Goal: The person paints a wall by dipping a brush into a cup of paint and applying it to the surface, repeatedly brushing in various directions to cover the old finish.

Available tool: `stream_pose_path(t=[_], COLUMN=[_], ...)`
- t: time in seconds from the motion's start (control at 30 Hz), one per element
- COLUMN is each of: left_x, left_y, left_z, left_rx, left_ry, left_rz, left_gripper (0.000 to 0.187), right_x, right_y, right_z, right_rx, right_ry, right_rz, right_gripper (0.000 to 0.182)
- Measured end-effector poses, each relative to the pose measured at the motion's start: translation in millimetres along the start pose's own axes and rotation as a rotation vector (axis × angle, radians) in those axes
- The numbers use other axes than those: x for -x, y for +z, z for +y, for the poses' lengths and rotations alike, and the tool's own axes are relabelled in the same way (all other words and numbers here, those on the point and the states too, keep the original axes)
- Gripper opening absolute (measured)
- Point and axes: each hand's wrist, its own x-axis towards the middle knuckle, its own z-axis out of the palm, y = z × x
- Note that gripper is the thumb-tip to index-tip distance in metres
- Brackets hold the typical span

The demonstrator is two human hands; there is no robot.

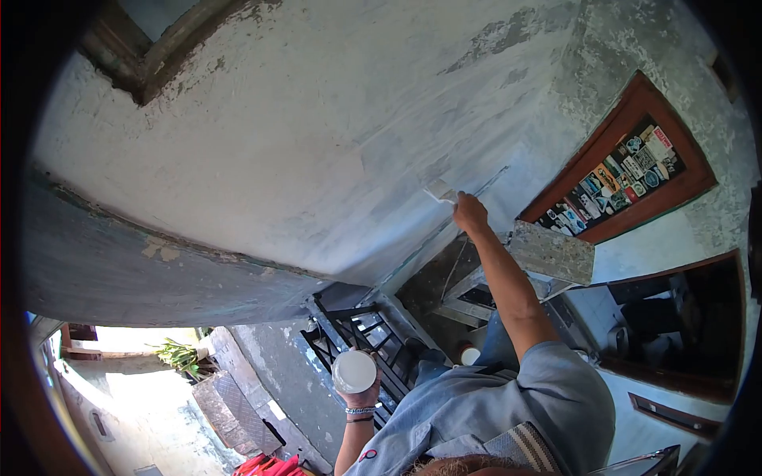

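Observation:
My right hand (470,213) is stretched out and closed round the handle of a paintbrush (439,190). The brush's pale bristles lie at the wall (317,151), where whitish paint covers grey, patchy plaster. Lower down, my left hand (363,399) grips a round white tub (354,371) from below and behind, its pale top facing up. Bracelets circle that wrist. Most of the left fingers are hidden by the tub.
A black metal rack or ladder (373,329) stands below, beside my legs. To the right are a sticker-covered panel in a red-brown frame (619,174), a stone-like ledge (552,252) and a dark opening (683,325). Green plants (178,355) grow at lower left.

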Motion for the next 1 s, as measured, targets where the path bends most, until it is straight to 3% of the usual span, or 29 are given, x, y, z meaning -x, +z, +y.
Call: stream_pose_path(t=[0.2,0.3,0.4,0.5,0.6,0.73,0.77,0.83,0.93,1.0], left_x=[-9.5,-11.6,-14.9,-12.7,-11.8,-4.1,-1.8,2.2,3.1,-0.8], left_y=[4.0,9.1,11.0,14.5,12.7,2.4,3.9,2.8,6.0,10.3], left_z=[-3.5,-3.5,-5.4,-5.9,-7.3,-8.2,-8.6,-9.4,-11.0,-12.5], left_rx=[0.067,0.091,0.112,0.11,0.094,0.072,0.064,0.056,0.073,0.08], left_ry=[-0.051,-0.068,-0.077,-0.09,-0.073,-0.044,-0.045,-0.052,-0.069,-0.081], left_rz=[-0.059,-0.055,-0.034,-0.034,0.03,0.1,0.096,0.101,0.091,0.088], left_gripper=[0.066,0.066,0.066,0.066,0.067,0.069,0.068,0.068,0.067,0.068], right_x=[26.8,60.7,72.0,47.5,14.4,3.4,1.4,4.7,2.2,-8.5], right_y=[-90.5,-125.2,-113.5,-43.5,27.8,91.3,100.4,111.1,109.6,93.5], right_z=[-46.2,-41.0,-38.1,-33.6,-18.9,15.9,25.4,39.8,49.7,44.9], right_rx=[-0.117,-0.346,-0.642,-0.853,-0.753,-0.607,-0.549,-0.429,-0.28,-0.274], right_ry=[-0.203,-0.256,-0.36,-0.47,-0.492,-0.302,-0.216,-0.043,0.13,0.096], right_rz=[0.162,0.267,0.386,0.448,0.413,0.341,0.238,0.026,-0.045,-0.019], right_gripper=[0.024,0.026,0.026,0.027,0.026,0.036,0.036,0.036,0.035,0.036])
